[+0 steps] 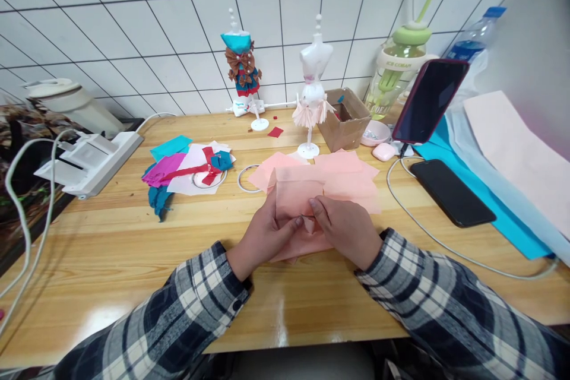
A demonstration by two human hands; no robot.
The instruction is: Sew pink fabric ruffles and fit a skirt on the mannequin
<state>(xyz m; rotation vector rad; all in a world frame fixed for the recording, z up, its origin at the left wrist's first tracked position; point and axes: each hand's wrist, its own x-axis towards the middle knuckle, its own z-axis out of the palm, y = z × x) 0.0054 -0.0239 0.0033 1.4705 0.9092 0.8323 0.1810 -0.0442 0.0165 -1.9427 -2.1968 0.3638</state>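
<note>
My left hand point(262, 236) and my right hand point(347, 230) meet at the middle of the wooden table point(133, 249). Both pinch the near edge of a pale pink piece of cloth point(312, 184), thumbs and forefingers pressed together on a small fold between them. The rest of the pink cloth lies flat beyond my hands, on top of more pink sheets. Behind it stands a white mini mannequin point(313, 77) with a pink pleated skirt. A second mannequin point(241, 65), dressed in teal with brown bows, stands further left.
Coloured cloth scraps point(187, 169) and a white ring point(247, 181) lie left of the cloth. A cardboard box point(345, 119), a green bottle point(398, 68), a propped phone point(430, 101), a flat phone point(452, 191) with cable and blue paper point(503, 214) sit right. A white device point(89, 160) is at left.
</note>
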